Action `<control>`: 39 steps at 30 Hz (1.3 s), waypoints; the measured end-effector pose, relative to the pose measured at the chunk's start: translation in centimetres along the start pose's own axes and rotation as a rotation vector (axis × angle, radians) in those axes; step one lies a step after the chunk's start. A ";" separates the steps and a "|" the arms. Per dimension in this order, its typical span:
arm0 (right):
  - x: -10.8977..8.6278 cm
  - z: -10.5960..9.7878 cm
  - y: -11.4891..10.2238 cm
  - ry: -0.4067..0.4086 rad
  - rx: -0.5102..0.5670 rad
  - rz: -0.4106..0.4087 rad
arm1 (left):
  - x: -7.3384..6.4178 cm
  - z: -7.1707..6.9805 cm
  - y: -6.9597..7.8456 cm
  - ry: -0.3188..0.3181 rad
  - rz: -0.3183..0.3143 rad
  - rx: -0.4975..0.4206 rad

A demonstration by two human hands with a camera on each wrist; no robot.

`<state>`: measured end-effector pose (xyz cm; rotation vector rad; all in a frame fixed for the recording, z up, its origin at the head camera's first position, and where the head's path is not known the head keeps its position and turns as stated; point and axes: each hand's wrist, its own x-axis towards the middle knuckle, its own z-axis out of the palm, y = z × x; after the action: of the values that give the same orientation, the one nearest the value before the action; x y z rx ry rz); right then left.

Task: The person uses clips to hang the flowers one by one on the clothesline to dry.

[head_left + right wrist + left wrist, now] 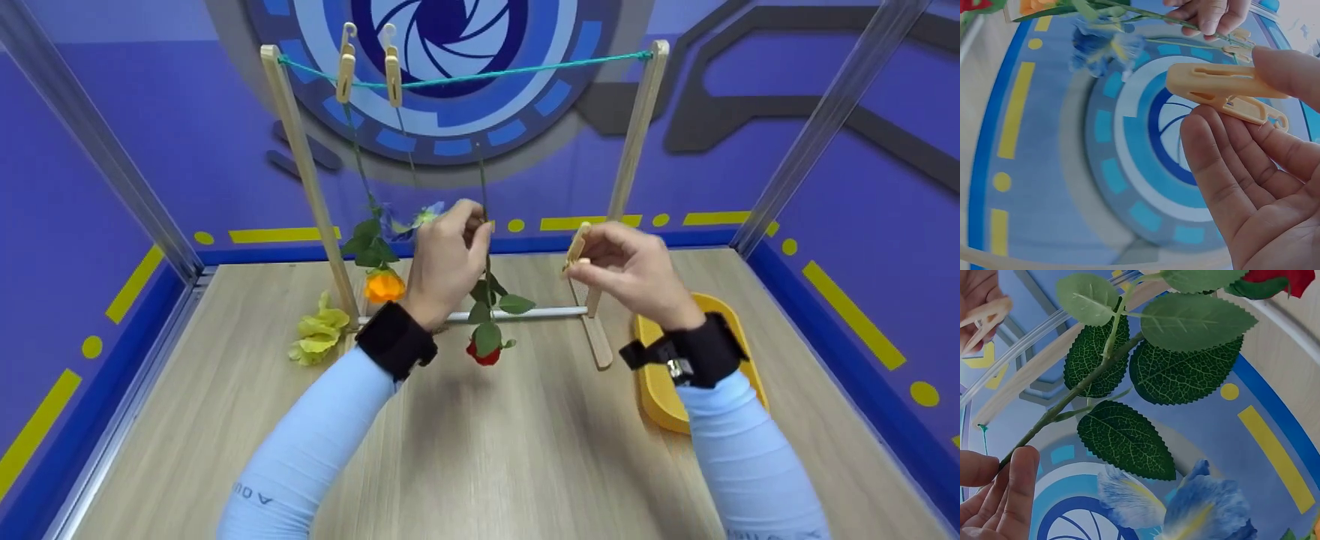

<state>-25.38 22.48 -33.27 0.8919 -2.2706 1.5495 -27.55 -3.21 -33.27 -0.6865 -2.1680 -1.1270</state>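
My left hand (452, 255) pinches the green stem of an artificial red rose (485, 352), whose bloom hangs downward below several leaves (1126, 439). The stem's upper end rises above the hand, below the cord. To the right, my right hand (634, 270) holds a light yellow clothespin (1224, 84) between thumb and fingers, in front of the right post. Two clothespins (346, 75) sit on the green cord (517, 71) at the left. From them hang an orange flower (385, 286) and a blue flower (1202, 509), the blue one partly hidden behind my left hand in the head view.
A wooden frame with a left post (307, 165) and right post (637, 135) carries the cord, and a white bar (540, 313) joins its base. A yellow-green flower (319, 334) is beside the left post. The yellow tray (664, 401) lies under my right forearm.
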 end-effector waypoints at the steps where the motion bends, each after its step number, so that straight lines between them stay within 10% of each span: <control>1: 0.6 -0.2 -0.4 0.000 -0.021 -0.008 | 0.4 0.0 0.1 -0.005 -0.006 0.000; 22: 11.1 -2.3 -7.3 -0.030 -0.335 -0.060 | 6.1 -0.5 0.2 -0.086 -0.151 -0.050; 39: 15.3 -2.7 -10.0 0.055 -0.453 -0.100 | 9.9 -0.3 1.7 -0.113 -0.154 -0.101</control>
<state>-31.59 17.23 -16.66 0.8049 -2.3534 0.9435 -33.17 -0.98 -25.24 -0.6501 -2.3048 -1.3130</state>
